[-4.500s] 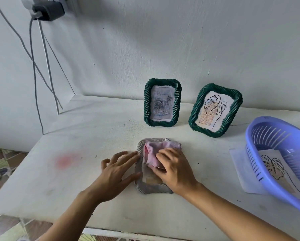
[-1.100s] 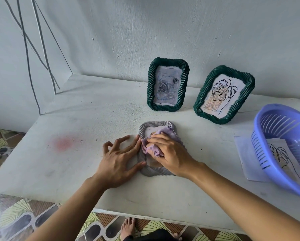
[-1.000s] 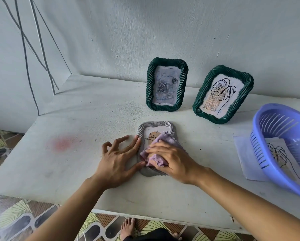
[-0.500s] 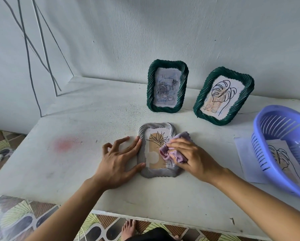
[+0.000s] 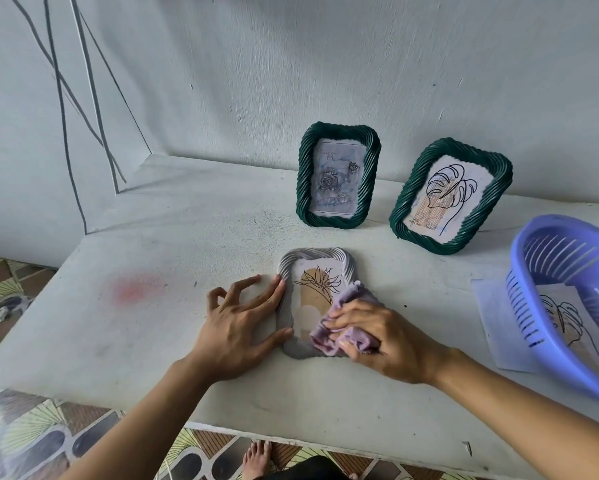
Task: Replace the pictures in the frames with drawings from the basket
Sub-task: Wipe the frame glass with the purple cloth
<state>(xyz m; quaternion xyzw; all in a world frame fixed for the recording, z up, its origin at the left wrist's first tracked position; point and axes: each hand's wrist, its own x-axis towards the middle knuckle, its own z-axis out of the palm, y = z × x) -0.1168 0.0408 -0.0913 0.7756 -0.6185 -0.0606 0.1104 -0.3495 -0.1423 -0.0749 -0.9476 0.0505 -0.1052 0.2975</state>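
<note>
Fingers: R hand (image 5: pixel 384 341) clutching 1 cloth (image 5: pixel 346 327), L hand (image 5: pixel 237 327) splayed; 3 frames.

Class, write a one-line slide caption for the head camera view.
Left hand steadies a flat grey frame while right hand wipes it with a purple cloth.

grey frame (image 5: pixel 285 308) flat, leaf drawing | two green frames (image 5: pixel 338 174) upright | basket (image 5: pixel 533 306) tilted

white table (image 5: pixel 159 271) – grey frame (image 5: pixel 286 317) flat | two green frames (image 5: pixel 303 188) upright | basket (image 5: pixel 520 258) | paper (image 5: pixel 492 313)
</note>
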